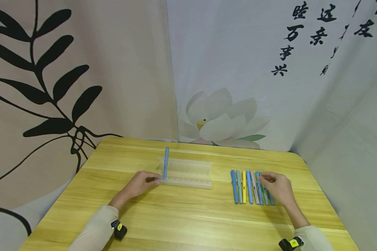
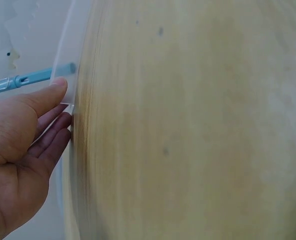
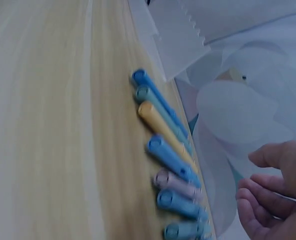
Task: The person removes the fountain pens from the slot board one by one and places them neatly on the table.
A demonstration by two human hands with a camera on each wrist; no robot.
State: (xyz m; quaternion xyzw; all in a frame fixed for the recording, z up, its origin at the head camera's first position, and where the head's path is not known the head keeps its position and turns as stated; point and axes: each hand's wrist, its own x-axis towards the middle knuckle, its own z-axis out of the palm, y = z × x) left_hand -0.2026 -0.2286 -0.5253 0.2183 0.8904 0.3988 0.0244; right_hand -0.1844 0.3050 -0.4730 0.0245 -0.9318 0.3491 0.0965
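Note:
A clear plastic pen rack [image 1: 191, 170] with a notched front strip stands on the table. One blue pen [image 1: 166, 163] leans upright in its left end. My left hand [image 1: 141, 182] pinches the rack's front left corner, its thumb lying on the clear plastic in the left wrist view. To the right, several pens lie side by side, among them a yellow pen [image 1: 244, 187], a grey-lilac pen [image 1: 254, 188] and blue and green ones. Over the right end of this row hovers my right hand [image 1: 278, 187]. In the right wrist view its thumb and fingers are apart, with nothing between them.
The wooden table [image 1: 182, 216] ends at the back against a curtain [image 1: 138, 69] printed with leaves, a lotus and writing. More curtain hangs along the right side. A stretch of table separates the rack from the row of pens.

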